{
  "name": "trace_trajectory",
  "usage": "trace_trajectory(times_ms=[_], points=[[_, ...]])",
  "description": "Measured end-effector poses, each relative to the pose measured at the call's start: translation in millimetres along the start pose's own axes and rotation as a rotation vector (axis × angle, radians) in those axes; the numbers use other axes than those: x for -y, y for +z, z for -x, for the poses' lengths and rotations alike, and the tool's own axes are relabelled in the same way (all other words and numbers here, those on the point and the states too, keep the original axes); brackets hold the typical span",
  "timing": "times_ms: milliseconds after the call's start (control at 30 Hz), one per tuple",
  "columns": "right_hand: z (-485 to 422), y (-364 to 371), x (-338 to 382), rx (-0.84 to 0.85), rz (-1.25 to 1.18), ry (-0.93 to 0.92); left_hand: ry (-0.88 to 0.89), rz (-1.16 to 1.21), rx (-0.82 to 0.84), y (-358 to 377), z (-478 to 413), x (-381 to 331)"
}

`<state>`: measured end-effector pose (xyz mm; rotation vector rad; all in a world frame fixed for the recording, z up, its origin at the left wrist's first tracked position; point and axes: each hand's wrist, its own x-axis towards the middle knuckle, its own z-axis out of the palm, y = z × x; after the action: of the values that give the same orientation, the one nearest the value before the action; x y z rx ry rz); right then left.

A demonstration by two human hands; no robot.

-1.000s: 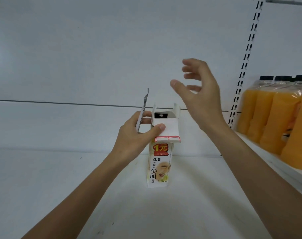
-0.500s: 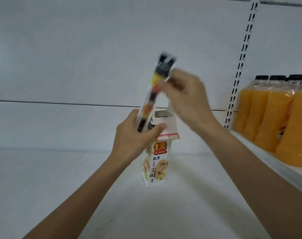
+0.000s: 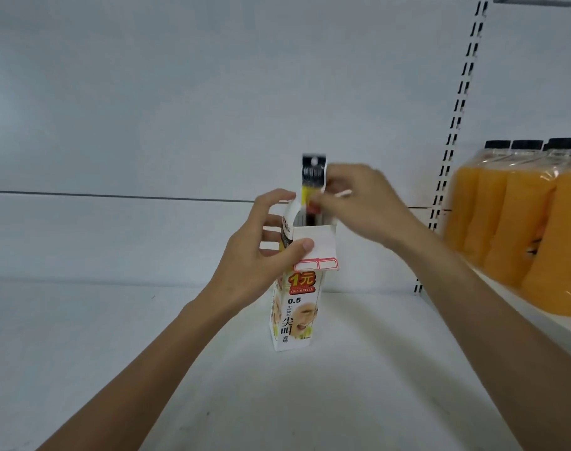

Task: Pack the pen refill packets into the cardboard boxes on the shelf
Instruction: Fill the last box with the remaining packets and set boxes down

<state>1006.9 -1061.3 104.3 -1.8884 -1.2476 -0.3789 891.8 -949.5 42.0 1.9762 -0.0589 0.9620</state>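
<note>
Right hand (image 3: 359,206) pinches one refill packet (image 3: 313,172) standing partly inside one box (image 3: 294,307). Left hand (image 3: 261,255) grips the box's top. I count at least three bottles (image 3: 522,222) right of it.

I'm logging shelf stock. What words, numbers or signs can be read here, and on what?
"1元": front of the cardboard box, near the top.
"GEL REFILL": red band just below it.
"0.5": box front, under the band.
"尖叫": large characters lower on the box front.
Smaller print on the box: too small to read.
Black top of the refill packet: print blurred.
Labels on the juice bottles: none readable.
</note>
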Motion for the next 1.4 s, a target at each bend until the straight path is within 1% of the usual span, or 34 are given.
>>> trace_trajectory(times_ms=[67,100,167,200,233,267,333,367,433,500,600,667,767,867,933,1000,1167,1267,1400], points=[[5.0,4.4,-7.5,0.164,-0.015,0.061,0.006,-0.005,0.004,-3.7,-0.9,-1.5],[6.9,4.0,-8.8,0.192,-0.094,0.081,0.008,-0.013,0.003,-5.3,-1.2,-2.0],[10.8,2.1,-8.0,0.155,-0.344,0.088,0.016,-0.055,0.006,-7.5,-2.1,-3.5],[12.5,2.0,-7.5,0.119,-0.433,0.070,0.020,-0.074,0.005,-7.6,-2.4,-3.9],[14.4,2.8,-8.1,0.090,-0.460,0.046,0.022,-0.087,-0.003,-6.9,-2.6,-3.6],[16.2,5.6,-10.7,0.063,-0.420,0.027,0.024,-0.092,-0.020,-5.7,-2.7,-2.9],[22.1,13.3,-18.2,0.024,-0.345,0.043,0.017,-0.093,-0.084,-2.2,-1.9,-0.5],[27.2,17.2,-21.9,0.025,-0.365,0.065,0.006,-0.085,-0.131,0.2,-0.9,1.4],[40.2,25.4,-29.2,0.109,-0.467,0.112,-0.015,-0.058,-0.234,6.6,2.0,6.0],[54.2,36.0,-34.0,0.216,-0.514,0.093,-0.025,-0.063,-0.310,14.4,4.5,9.7],[60.8,46.9,-35.0,0.266,-0.488,0.084,-0.028,-0.061,-0.336,23.2,7.4,11.3],[59.6,51.2,-35.1,0.248,-0.494,0.091,-0.041,-0.066,-0.325,25.7,8.7,10.9],[63.1,59.7,-31.1,0.175,-0.531,0.079,-0.065,-0.078,-0.331,26.5,12.4,9.9],[67.2,69.4,-24.6,0.100,-0.564,0.045,-0.063,-0.076,-0.417,24.8,22.0,7.0],[67.3,74.9,-17.7,0.117,-0.596,0.039,-0.043,-0.132,-0.496,19.3,28.6,4.6],[64.3,82.9,-8.7,0.163,-0.608,0.043,-0.042,-0.186,-0.546,9.2,35.1,2.3],[47.3,112.5,27.6,0.192,-0.657,-0.001,-0.092,-0.294,-0.577,-43.8,61.4,-6.0],[37.4,139.5,63.7,0.243,-0.698,-0.052,-0.175,-0.431,-0.609,-92.3,87.8,-0.9],[30.2,183.0,123.9,0.329,-0.737,-0.145,-0.257,-0.655,-0.607,-160.4,133.2,1.6]])
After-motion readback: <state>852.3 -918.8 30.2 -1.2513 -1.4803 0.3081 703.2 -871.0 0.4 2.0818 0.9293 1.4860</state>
